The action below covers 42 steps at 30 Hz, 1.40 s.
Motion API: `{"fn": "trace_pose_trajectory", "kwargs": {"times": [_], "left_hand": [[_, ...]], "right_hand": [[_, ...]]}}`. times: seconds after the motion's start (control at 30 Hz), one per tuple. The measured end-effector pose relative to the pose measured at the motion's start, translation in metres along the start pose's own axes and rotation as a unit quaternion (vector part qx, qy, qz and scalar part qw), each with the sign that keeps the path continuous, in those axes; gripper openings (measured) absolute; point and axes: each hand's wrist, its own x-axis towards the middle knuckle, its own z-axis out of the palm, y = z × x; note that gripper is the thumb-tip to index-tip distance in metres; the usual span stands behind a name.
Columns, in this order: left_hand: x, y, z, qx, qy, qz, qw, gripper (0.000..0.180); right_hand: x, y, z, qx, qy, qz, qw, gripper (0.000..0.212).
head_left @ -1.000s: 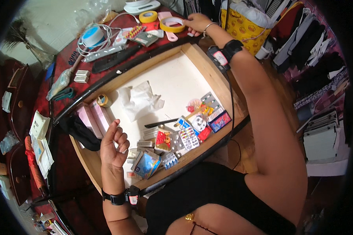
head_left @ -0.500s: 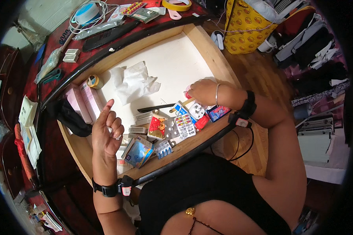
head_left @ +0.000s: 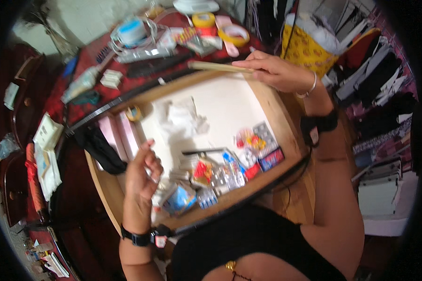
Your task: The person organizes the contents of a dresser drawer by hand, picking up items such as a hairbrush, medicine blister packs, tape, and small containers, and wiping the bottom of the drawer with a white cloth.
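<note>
My right hand (head_left: 282, 74) is raised over the far right corner of the open wooden drawer (head_left: 266, 102), closed round a long, thin, pale stick (head_left: 215, 67) that points left. The stick's exact kind is blurred. Over the drawer's left part, my left hand (head_left: 144, 175) is held up with its fingers curled; motion blur hides what they hold, if anything. Beside and below it lie a blue box (head_left: 179, 199) and blister packs of pills (head_left: 229, 178). A crumpled white tissue (head_left: 180, 117) rests on the drawer's bottom.
Pink boxes (head_left: 113, 136), a small tape roll (head_left: 133, 114) and black cloth (head_left: 100, 149) fill the drawer's left end. A dark pen-like stick (head_left: 204, 151) lies mid-drawer. Yellow tape (head_left: 233, 35) and a white cable (head_left: 152, 30) sit on the red tabletop behind. A yellow bag (head_left: 307, 47) stands right.
My right hand has risen from the drawer's right part to above its far corner, bringing the pale stick along. The view has shifted; my left hand stays curled.
</note>
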Motion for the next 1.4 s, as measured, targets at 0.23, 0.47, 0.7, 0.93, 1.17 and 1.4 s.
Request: {"fn": "trace_pose_trajectory", "kwargs": {"times": [0.23,0.47,0.7,0.93,1.17,1.4], "left_hand": [[-0.001,-0.002,0.004,0.005,-0.011,-0.012,1.0,0.014],[0.003,0.001,0.0,-0.013,-0.038,0.016,0.999,0.022],[-0.001,-0.001,-0.001,-0.013,-0.04,0.005,0.999,0.021],[-0.002,-0.005,0.011,-0.001,-0.011,-0.009,1.0,0.019],[0.002,-0.01,0.01,0.012,-0.003,-0.019,1.0,0.018],[0.004,-0.019,0.015,0.045,-0.045,-0.04,0.997,0.035]], "right_hand": [[0.077,0.038,0.018,-0.178,0.393,0.162,0.887,0.024],[0.131,0.055,0.03,-0.312,0.135,0.342,0.876,0.024],[0.089,0.033,0.032,-0.174,0.261,0.112,0.943,0.022],[-0.014,-0.035,0.128,0.004,-0.24,0.125,0.963,0.02],[-0.026,-0.018,0.169,-0.025,-0.237,0.116,0.964,0.005],[-0.014,-0.02,0.151,0.146,-0.114,0.171,0.968,0.009]]}}
